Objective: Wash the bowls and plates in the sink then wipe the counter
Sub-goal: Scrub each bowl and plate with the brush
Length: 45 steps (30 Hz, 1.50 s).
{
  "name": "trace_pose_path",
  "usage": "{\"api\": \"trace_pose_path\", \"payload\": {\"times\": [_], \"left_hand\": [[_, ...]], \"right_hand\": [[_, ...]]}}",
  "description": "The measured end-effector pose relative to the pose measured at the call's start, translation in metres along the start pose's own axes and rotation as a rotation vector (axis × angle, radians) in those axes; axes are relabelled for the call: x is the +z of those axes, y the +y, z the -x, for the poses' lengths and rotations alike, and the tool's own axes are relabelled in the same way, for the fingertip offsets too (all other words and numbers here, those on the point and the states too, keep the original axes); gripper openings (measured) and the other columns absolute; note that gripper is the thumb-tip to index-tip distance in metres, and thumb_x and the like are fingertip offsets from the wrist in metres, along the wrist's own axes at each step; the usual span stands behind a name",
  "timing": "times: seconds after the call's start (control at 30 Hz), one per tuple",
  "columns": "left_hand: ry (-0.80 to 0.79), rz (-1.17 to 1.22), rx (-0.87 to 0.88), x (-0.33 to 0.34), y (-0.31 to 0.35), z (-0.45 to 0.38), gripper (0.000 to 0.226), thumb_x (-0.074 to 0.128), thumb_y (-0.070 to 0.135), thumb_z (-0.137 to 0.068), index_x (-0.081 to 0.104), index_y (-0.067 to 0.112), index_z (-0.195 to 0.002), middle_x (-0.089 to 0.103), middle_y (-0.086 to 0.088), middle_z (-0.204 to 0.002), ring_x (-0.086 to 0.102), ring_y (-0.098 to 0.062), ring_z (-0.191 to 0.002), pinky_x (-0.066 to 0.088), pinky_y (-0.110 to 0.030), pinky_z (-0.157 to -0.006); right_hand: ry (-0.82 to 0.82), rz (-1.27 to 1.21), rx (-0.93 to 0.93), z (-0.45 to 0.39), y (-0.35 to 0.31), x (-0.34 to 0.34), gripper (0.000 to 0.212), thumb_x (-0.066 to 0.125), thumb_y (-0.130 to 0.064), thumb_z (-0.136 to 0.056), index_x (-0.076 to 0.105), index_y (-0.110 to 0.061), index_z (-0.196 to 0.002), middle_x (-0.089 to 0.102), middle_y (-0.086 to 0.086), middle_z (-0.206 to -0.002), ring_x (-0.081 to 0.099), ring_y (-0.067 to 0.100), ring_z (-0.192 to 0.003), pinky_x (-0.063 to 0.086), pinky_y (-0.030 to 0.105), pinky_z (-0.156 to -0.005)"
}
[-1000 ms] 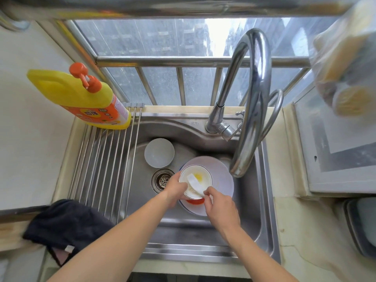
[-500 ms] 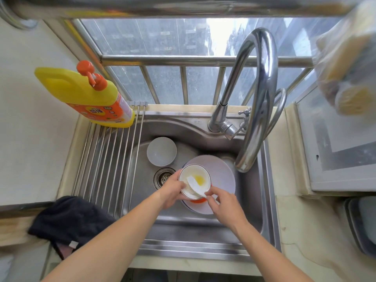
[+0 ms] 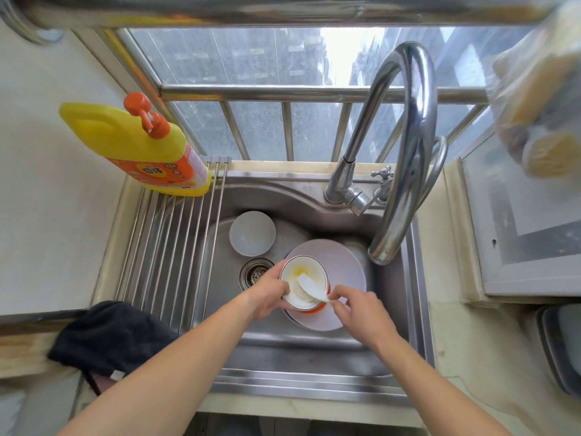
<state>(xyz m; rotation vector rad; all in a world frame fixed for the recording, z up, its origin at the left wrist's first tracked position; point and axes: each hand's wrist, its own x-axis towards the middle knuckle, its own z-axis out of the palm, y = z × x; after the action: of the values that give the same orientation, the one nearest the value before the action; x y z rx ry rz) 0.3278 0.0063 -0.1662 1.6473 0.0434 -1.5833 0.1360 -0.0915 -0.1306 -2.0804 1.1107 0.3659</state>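
Your left hand (image 3: 267, 294) grips the dirty bowl (image 3: 304, 286) while your right hand (image 3: 356, 309) pinches a white spoon (image 3: 309, 287); a wet slip could crack it against the plate (image 3: 345, 265) beneath.

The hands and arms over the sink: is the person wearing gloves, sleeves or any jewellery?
No. The left hand and right hand are bare, with no gloves. Both forearms are uncovered as far as the picture shows, so no sleeves appear. No watch, ring or bracelet is visible on either wrist or the fingers.
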Motion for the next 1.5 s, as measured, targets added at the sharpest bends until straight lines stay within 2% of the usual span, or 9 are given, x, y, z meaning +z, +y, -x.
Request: {"api": "trace_pose_path", "payload": {"times": [0.13, 0.33, 0.53, 0.7, 0.83, 0.97, 1.2, 1.3, 1.5], "left_hand": [[-0.053, 0.098, -0.037, 0.011, -0.005, 0.001, 0.085, 0.024, -0.026, -0.078, 0.057, 0.027, -0.134, 0.059, -0.011, -0.131, 0.059, -0.035, -0.113, 0.06, -0.059, -0.078], [0.005, 0.034, -0.018, -0.001, -0.005, -0.001, 0.082, 0.025, -0.024, -0.077, 0.053, 0.028, -0.134, 0.059, -0.006, -0.126, 0.056, -0.028, -0.115, 0.058, -0.06, -0.084], [-0.008, -0.079, -0.043, 0.008, -0.004, 0.007, 0.074, 0.026, -0.02, -0.08, 0.057, 0.033, -0.121, 0.063, -0.004, -0.122, 0.061, -0.027, -0.111, 0.062, -0.052, -0.076], [-0.056, -0.199, -0.043, -0.001, 0.004, 0.009, 0.072, 0.025, -0.02, -0.082, 0.058, 0.033, -0.119, 0.066, -0.002, -0.113, 0.066, -0.022, -0.1, 0.063, -0.051, -0.07], [-0.011, -0.233, 0.027, -0.002, 0.01, 0.006, 0.076, 0.026, -0.018, -0.082, 0.054, 0.03, -0.133, 0.064, -0.003, -0.119, 0.065, -0.017, -0.098, 0.063, -0.049, -0.072], [-0.014, -0.195, 0.069, 0.005, 0.011, 0.007, 0.076, 0.025, -0.019, -0.083, 0.052, 0.03, -0.135, 0.063, -0.001, -0.117, 0.063, -0.014, -0.101, 0.063, -0.047, -0.076], [-0.028, -0.228, 0.114, 0.008, 0.011, 0.001, 0.081, 0.027, -0.017, -0.084, 0.051, 0.038, -0.138, 0.062, -0.003, -0.128, 0.062, -0.026, -0.117, 0.059, -0.056, -0.084], [0.002, -0.234, 0.136, 0.007, 0.009, 0.0, 0.08, 0.027, -0.017, -0.083, 0.052, 0.037, -0.135, 0.061, -0.004, -0.127, 0.061, -0.025, -0.115, 0.06, -0.055, -0.082], [0.014, -0.177, 0.111, 0.002, 0.006, 0.002, 0.073, 0.029, -0.014, -0.085, 0.044, 0.033, -0.139, 0.052, -0.003, -0.135, 0.057, -0.027, -0.12, 0.062, -0.052, -0.076]], "right_hand": [[0.128, 0.348, -0.032, -0.008, -0.021, -0.001, 0.011, 0.045, -0.03, -0.101, 0.054, -0.029, -0.108, 0.069, 0.007, -0.094, 0.063, 0.038, -0.088, 0.042, 0.038, -0.066], [-0.088, -0.244, 0.028, -0.006, -0.007, 0.011, 0.01, 0.061, -0.032, -0.093, 0.071, -0.034, -0.093, 0.061, -0.008, -0.064, 0.058, 0.018, -0.072, 0.049, 0.032, -0.074], [0.143, 0.605, -0.382, -0.017, 0.0, -0.007, 0.026, 0.075, -0.022, -0.081, 0.065, -0.029, -0.103, 0.061, 0.0, -0.073, 0.062, 0.03, -0.061, 0.033, 0.032, -0.047], [0.192, 0.715, -0.457, -0.021, 0.014, -0.002, 0.05, 0.091, -0.006, -0.045, 0.074, -0.017, -0.091, 0.05, 0.001, -0.055, 0.05, 0.024, -0.038, 0.025, 0.028, -0.037], [0.017, 0.375, -0.2, -0.011, 0.008, 0.001, 0.014, 0.062, -0.034, -0.094, 0.067, -0.031, -0.107, 0.066, -0.001, -0.083, 0.066, 0.029, -0.079, 0.047, 0.036, -0.061], [-0.065, -0.117, -0.038, -0.015, -0.002, -0.006, 0.016, 0.06, -0.035, -0.093, 0.075, -0.033, -0.1, 0.066, -0.01, -0.073, 0.066, 0.02, -0.08, 0.053, 0.033, -0.075], [0.166, 0.687, -0.292, -0.017, 0.0, -0.011, 0.016, 0.069, -0.023, -0.092, 0.061, -0.028, -0.105, 0.062, -0.002, -0.077, 0.064, 0.029, -0.062, 0.035, 0.032, -0.049], [-0.041, 0.276, -0.095, -0.016, -0.001, -0.009, 0.017, 0.053, -0.03, -0.101, 0.064, -0.034, -0.113, 0.065, -0.003, -0.09, 0.064, 0.028, -0.088, 0.045, 0.033, -0.068], [-0.303, -0.526, -0.036, -0.006, 0.004, -0.029, 0.038, 0.063, -0.015, -0.093, 0.06, -0.033, -0.125, 0.07, -0.006, -0.104, 0.072, 0.022, -0.069, 0.057, 0.029, -0.064]]}}
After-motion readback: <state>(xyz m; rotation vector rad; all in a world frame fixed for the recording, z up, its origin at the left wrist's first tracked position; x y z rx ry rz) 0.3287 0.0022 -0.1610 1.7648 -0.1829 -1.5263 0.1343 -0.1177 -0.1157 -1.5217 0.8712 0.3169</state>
